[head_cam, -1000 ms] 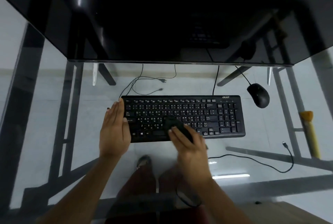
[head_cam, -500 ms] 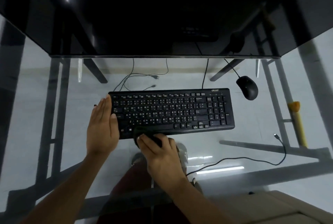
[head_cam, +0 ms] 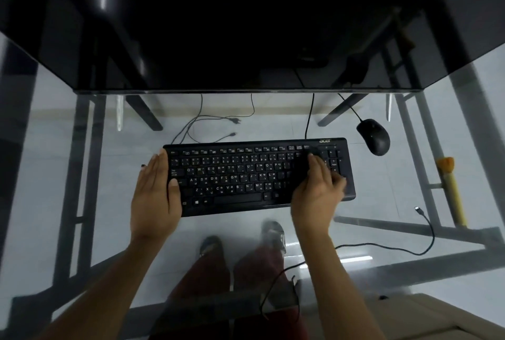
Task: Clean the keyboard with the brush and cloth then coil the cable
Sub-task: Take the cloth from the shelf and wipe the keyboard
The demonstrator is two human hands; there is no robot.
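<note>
Glass bench [head_cam: 273,233], see-through, dark frame below.
We note on it: black keyboard [head_cam: 246,175] at centre, black mouse [head_cam: 373,136] to its far right, a loose cable [head_cam: 382,246] trailing near right.

Left hand [head_cam: 155,192] flat, fingers straight and together, thumb tucked alongside. Right hand [head_cam: 318,189] palm down, fingers extended forward, blurred. Both forearms bare, reaching forward, roughly parallel.

Black mouse [head_cam: 373,136] on glass desk [head_cam: 82,175], right.
</note>
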